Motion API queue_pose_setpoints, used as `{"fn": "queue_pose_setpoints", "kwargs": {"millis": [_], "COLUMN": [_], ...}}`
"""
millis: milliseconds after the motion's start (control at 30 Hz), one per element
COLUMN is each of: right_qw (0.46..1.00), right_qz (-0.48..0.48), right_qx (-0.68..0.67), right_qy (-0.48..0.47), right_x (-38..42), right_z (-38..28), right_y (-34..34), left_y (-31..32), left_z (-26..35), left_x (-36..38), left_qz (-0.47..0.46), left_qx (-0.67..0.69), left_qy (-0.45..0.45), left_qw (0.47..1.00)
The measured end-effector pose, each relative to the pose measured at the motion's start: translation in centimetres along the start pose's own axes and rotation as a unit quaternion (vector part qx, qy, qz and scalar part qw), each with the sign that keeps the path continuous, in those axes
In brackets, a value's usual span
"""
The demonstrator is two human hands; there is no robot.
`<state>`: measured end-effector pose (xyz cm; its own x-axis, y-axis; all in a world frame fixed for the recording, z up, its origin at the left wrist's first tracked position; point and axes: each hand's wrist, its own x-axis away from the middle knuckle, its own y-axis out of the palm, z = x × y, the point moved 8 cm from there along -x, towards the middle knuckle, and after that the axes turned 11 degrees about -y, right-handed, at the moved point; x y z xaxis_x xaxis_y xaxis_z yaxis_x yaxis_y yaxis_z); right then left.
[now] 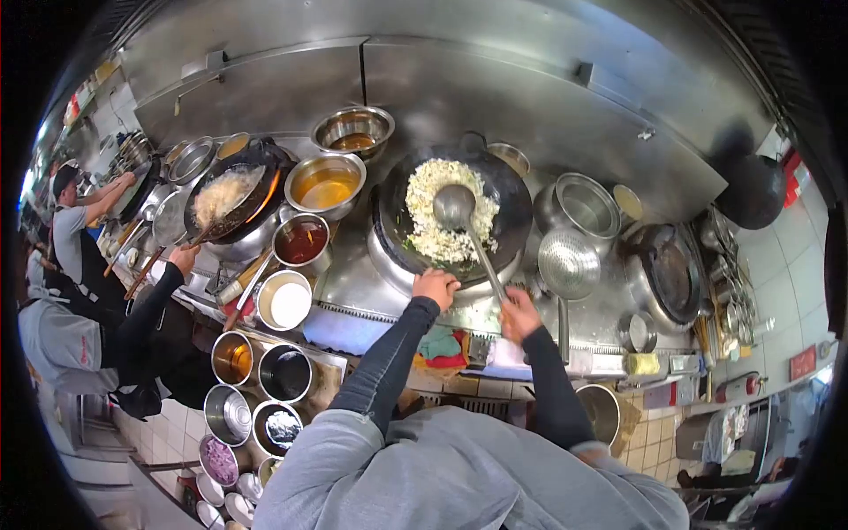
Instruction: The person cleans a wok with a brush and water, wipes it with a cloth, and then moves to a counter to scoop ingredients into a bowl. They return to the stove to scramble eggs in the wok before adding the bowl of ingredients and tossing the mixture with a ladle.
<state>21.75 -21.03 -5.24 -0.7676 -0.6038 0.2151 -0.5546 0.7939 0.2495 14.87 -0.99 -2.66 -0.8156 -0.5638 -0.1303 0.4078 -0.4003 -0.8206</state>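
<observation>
A black wok (508,212) holds a heap of pale rice (435,231) on the stove in front of me. My left hand (435,287) grips the wok's near rim. In my right hand (519,315) is the long handle of a steel ladle (454,208), whose bowl rests in the rice. Both my arms are in dark sleeves.
Steel bowls of sauces and oil (325,184) stand left of the wok, with more tubs (284,373) below. A strainer ladle (568,263) and pot (585,203) sit to the right. A co-worker's hand (183,259) works a second wok (228,201) at left.
</observation>
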Motion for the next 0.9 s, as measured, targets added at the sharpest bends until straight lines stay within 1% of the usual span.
{"fn": "queue_pose_setpoints", "kwargs": {"millis": [33, 67, 100, 133, 167, 200, 233, 267, 300, 333, 367, 400, 433, 467, 533, 567, 600, 633, 667, 700, 733, 767, 800, 833, 867, 900], "right_qw": [0.99, 0.959, 0.768, 0.77, 0.911, 0.982, 0.996, 0.996, 0.989, 0.969, 0.993, 0.992, 0.954, 0.872, 0.852, 0.94, 0.984, 0.984, 0.997, 0.987, 0.97, 0.983, 1.0, 1.0, 0.992, 0.965], "right_qz": [0.006, -0.001, 0.017, 0.021, -0.005, -0.032, -0.052, -0.05, -0.064, -0.076, -0.019, 0.004, -0.007, -0.017, -0.039, -0.043, -0.048, -0.051, -0.018, 0.016, -0.028, -0.007, -0.004, 0.0, 0.021, -0.003], "right_qx": [0.139, 0.276, 0.515, 0.515, 0.363, 0.184, 0.02, 0.02, -0.088, -0.196, -0.071, 0.118, 0.288, 0.445, 0.439, 0.312, 0.171, 0.17, 0.024, -0.123, -0.208, -0.156, -0.022, 0.0, 0.123, 0.254], "right_qy": [-0.029, -0.06, -0.379, -0.377, -0.195, -0.001, 0.065, 0.066, 0.097, 0.127, 0.092, 0.036, -0.086, -0.204, -0.282, -0.13, 0.029, 0.028, 0.065, 0.102, 0.12, 0.099, 0.002, 0.023, 0.006, -0.064], "right_x": [-1.6, -1.3, -2.4, -0.4, 0.8, 2.4, 2.9, 1.4, -0.7, -1.0, -2.2, -2.5, -2.7, -2.3, 0.7, 4.2, 8.2, 8.7, 8.8, 8.3, 5.7, 4.1, -0.2, -0.9, -1.9, -2.6], "right_z": [-1.4, -4.5, -6.4, -8.2, -7.5, -5.7, -4.3, -2.9, -0.5, -0.4, -0.9, -3.3, -5.2, -7.2, -6.8, -7.1, -7.5, -6.4, -4.1, -1.6, 1.2, 0.6, 1.2, -1.4, -3.7, -5.7], "right_y": [1.3, 3.7, 4.4, 5.7, 5.7, 6.6, 6.7, 5.1, 4.1, 5.0, 3.8, 4.2, 4.4, 5.1, 4.1, 4.2, 5.2, 4.6, 3.3, 1.9, 0.7, 0.6, -0.9, 0.5, 0.8, 0.6], "left_y": [-0.1, -0.4, -0.6, -0.6, -0.6, -0.7, -0.8, -0.7, -0.8, -0.7, -0.9, -0.9, -0.9, -0.8, -0.8, -1.0, -1.0, -0.8, -0.6, -0.2, 0.0, -0.1, -0.2, -0.7, -1.1, -1.2], "left_z": [-0.1, 0.2, 0.4, 0.4, 0.4, 0.3, 0.3, 0.3, 0.4, 0.4, 0.5, 0.3, 0.1, 0.2, 0.4, 0.2, 0.1, 0.0, -0.2, -0.4, -0.6, -0.5, -0.3, 0.0, -0.5, -0.6], "left_x": [0.0, 0.1, 0.2, 0.2, 0.2, 0.2, 0.2, -0.1, -0.2, 0.0, 0.1, 0.1, 0.3, 0.3, 0.4, 0.5, 0.4, 0.4, 0.4, 0.4, 0.8, 0.6, 0.6, 1.1, 1.3, 1.8], "left_qz": [0.007, -0.008, -0.011, -0.011, -0.012, -0.007, -0.002, -0.004, -0.007, -0.012, -0.011, -0.008, -0.001, 0.007, 0.017, 0.026, 0.029, 0.024, 0.017, -0.025, -0.033, -0.033, -0.032, -0.055, -0.054, -0.063], "left_qx": [0.007, -0.004, -0.005, -0.007, -0.009, 0.007, 0.023, 0.024, 0.013, 0.001, -0.001, 0.0, 0.001, 0.003, 0.012, 0.019, 0.018, 0.019, 0.019, 0.024, 0.02, 0.042, 0.066, 0.084, 0.083, 0.054], "left_qy": [0.007, 0.004, 0.003, 0.002, 0.005, -0.001, -0.009, -0.009, -0.004, 0.0, 0.003, 0.0, -0.001, 0.002, -0.002, -0.01, -0.011, -0.014, -0.017, -0.033, -0.031, -0.016, -0.004, 0.01, 0.009, 0.038], "left_qw": [1.0, 1.0, 1.0, 1.0, 1.0, 1.0, 1.0, 1.0, 1.0, 1.0, 1.0, 1.0, 1.0, 1.0, 1.0, 0.999, 0.999, 0.999, 1.0, 0.999, 0.999, 0.998, 0.997, 0.995, 0.995, 0.996]}}
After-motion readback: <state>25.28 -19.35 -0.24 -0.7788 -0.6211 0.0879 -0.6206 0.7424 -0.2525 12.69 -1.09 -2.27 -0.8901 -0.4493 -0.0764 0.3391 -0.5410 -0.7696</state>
